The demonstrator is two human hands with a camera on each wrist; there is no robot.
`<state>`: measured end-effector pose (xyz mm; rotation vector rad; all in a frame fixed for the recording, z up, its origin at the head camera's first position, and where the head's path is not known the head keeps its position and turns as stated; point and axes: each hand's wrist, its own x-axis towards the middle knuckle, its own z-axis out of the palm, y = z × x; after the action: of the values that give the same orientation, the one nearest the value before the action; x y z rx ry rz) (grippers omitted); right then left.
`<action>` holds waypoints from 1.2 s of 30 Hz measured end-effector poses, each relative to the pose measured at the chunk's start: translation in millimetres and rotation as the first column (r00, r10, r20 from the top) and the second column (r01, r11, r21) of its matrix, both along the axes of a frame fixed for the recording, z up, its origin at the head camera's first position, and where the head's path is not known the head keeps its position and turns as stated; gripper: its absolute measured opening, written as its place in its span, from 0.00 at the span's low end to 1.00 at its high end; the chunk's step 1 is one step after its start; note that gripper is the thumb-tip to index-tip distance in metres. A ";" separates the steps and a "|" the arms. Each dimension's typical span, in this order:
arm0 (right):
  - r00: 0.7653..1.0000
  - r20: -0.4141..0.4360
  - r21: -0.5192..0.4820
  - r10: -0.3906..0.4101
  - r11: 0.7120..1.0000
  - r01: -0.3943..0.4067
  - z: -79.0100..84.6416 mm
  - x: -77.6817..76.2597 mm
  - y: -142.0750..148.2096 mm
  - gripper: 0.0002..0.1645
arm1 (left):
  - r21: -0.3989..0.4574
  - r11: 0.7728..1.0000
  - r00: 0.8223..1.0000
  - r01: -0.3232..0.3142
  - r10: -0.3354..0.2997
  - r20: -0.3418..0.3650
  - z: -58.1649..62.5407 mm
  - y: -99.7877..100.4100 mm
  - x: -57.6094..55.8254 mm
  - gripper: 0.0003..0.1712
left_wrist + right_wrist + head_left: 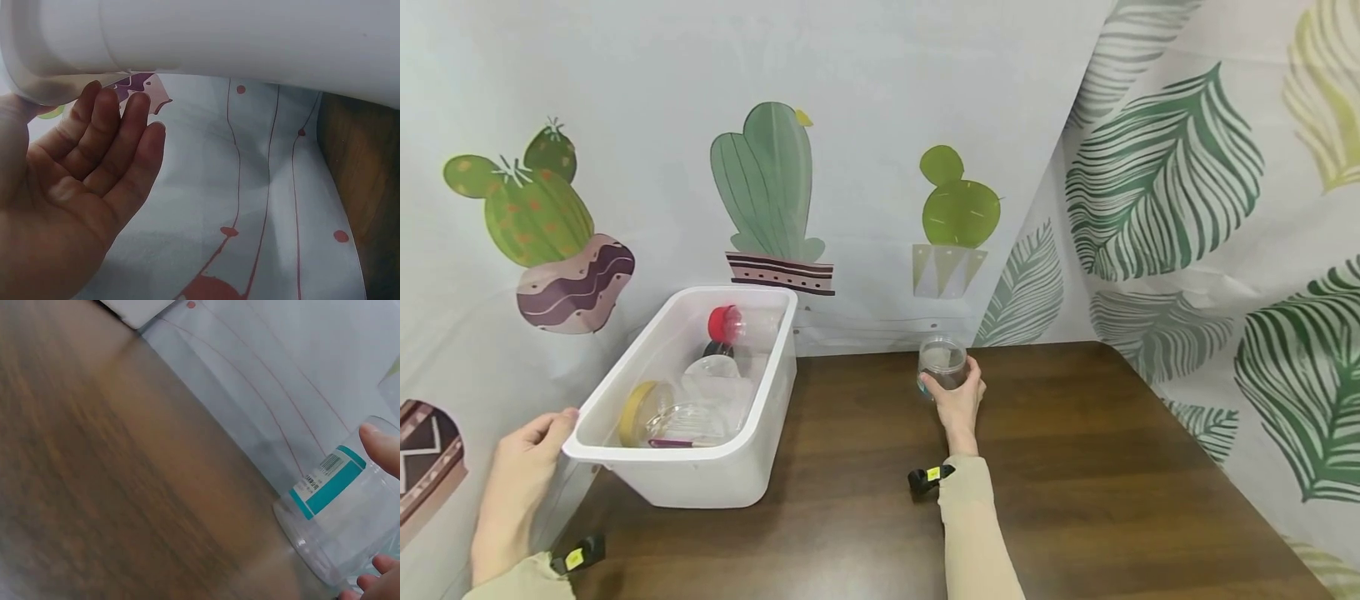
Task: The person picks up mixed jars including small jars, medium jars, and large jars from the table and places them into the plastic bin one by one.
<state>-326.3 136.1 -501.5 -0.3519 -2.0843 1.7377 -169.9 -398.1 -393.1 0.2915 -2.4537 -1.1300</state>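
Observation:
At the left, my left hand grips the near left corner of a white plastic bin. Its thumb lies on the rim, and in the left wrist view the curled fingers are under the lip. My right hand holds a clear plastic jar near the table's back edge, thumb on one side and fingers on the other. A teal and white label shows on the jar in the right wrist view. I cannot tell whether its base touches the table.
Inside the bin lie a clear bottle with a red cap, a jar with a yellow lid and other clear containers. The brown wooden table extends to the right. A cloth printed with cacti hangs behind it, leaf-patterned cloth at the right.

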 end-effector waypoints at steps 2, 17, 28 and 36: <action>1.000 -0.006 0.009 -0.005 1.000 0.005 -0.3 -2.0 -0.5 0.60 | 0.002 1.000 1.000 0.004 -0.004 -0.008 -0.4 0.3 -0.2 0.19; 0.999 -0.022 -0.007 -0.041 0.999 0.041 -1.8 -7.2 -2.1 0.56 | 0.036 0.999 0.999 0.017 -0.015 -0.045 -2.8 -0.2 -1.5 0.18; 0.994 -0.061 0.008 -0.089 0.996 0.090 5.2 2.7 11.8 0.56 | 0.002 1.000 0.999 0.016 -0.016 -0.029 -2.6 -1.1 -2.4 0.22; 0.998 -0.031 0.000 -0.060 0.998 0.060 13.9 26.2 17.4 0.59 | 0.020 1.000 1.000 0.015 -0.015 -0.017 -2.3 -2.0 -1.0 0.20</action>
<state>-300.1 153.4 -487.6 -0.3814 -2.0319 1.6971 -170.9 -400.1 -395.4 0.2687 -2.4352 -1.1588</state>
